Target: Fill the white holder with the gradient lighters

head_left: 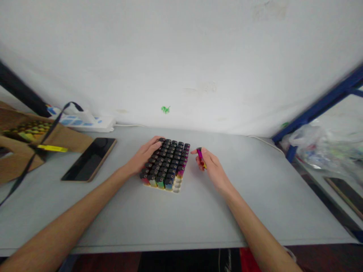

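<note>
One lighter, judged light, rigid and smooth, is pinched mid-body by the right hand; the left hand, fingers together, steadies the tray of lighters.

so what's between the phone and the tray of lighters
In the head view, the left hand and its forearm lie between the phone and the tray of lighters; the hand rests against the tray's left side.
</note>
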`<state>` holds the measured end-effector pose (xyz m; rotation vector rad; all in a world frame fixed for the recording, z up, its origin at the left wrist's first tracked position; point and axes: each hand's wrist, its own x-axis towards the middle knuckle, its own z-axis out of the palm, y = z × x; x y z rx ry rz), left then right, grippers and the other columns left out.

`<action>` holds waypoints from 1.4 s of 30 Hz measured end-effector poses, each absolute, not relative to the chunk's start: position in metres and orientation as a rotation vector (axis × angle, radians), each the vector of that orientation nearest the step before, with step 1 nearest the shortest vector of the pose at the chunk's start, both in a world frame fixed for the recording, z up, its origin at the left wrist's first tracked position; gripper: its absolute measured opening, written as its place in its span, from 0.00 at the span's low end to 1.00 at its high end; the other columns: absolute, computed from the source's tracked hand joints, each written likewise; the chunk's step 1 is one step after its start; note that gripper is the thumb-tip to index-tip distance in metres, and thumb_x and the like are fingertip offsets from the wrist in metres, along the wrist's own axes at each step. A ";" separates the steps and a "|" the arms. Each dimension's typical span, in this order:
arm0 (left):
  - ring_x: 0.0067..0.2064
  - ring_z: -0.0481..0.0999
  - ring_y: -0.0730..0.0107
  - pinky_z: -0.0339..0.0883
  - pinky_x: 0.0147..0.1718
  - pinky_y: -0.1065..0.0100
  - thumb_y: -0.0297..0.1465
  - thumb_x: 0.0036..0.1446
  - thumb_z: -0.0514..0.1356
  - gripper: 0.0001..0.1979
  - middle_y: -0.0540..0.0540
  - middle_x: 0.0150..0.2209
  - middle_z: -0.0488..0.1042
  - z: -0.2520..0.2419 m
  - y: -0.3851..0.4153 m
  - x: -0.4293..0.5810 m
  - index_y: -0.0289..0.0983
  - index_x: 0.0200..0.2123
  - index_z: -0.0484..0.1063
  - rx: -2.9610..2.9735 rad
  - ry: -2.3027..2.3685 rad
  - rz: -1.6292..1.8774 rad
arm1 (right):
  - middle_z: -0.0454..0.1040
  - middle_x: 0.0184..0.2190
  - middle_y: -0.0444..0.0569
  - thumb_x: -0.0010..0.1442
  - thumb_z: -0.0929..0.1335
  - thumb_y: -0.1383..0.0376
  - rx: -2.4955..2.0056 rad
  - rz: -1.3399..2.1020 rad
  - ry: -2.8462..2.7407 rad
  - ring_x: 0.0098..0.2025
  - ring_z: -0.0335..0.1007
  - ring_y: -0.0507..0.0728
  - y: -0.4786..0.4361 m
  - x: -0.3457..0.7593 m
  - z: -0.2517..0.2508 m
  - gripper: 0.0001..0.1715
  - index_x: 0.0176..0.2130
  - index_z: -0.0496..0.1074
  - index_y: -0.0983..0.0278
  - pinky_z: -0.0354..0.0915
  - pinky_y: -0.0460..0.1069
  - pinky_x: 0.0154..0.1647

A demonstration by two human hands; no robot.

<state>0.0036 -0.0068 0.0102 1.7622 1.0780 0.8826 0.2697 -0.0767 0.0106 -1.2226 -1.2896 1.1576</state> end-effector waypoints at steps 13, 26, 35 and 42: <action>0.58 0.74 0.52 0.64 0.63 0.58 0.51 0.71 0.52 0.26 0.45 0.54 0.78 0.004 -0.005 0.001 0.40 0.58 0.73 1.776 1.065 0.884 | 0.75 0.27 0.41 0.70 0.72 0.51 -1.121 0.927 -1.733 0.29 0.72 0.53 -0.102 0.276 0.025 0.15 0.40 0.73 0.60 0.67 0.48 0.32; 0.56 0.75 0.54 0.65 0.60 0.59 0.51 0.72 0.51 0.24 0.46 0.52 0.78 0.004 -0.005 0.001 0.40 0.55 0.73 1.779 1.049 0.890 | 0.82 0.33 0.46 0.72 0.71 0.56 -1.167 0.721 -2.108 0.31 0.79 0.56 -0.105 0.261 0.009 0.11 0.42 0.73 0.60 0.69 0.48 0.33; 0.58 0.74 0.51 0.64 0.62 0.58 0.51 0.70 0.52 0.27 0.45 0.54 0.78 0.005 -0.004 0.002 0.39 0.59 0.72 1.775 1.068 0.882 | 0.79 0.30 0.47 0.73 0.67 0.48 -1.556 0.408 -1.821 0.30 0.73 0.56 -0.135 0.312 0.028 0.23 0.36 0.75 0.61 0.66 0.50 0.36; 0.60 0.74 0.51 0.63 0.64 0.58 0.52 0.71 0.53 0.27 0.46 0.59 0.77 0.000 0.001 -0.001 0.41 0.61 0.72 1.755 1.043 0.878 | 0.79 0.35 0.54 0.69 0.67 0.44 -1.883 0.323 -1.719 0.37 0.76 0.64 -0.183 0.367 -0.012 0.25 0.45 0.77 0.63 0.70 0.58 0.42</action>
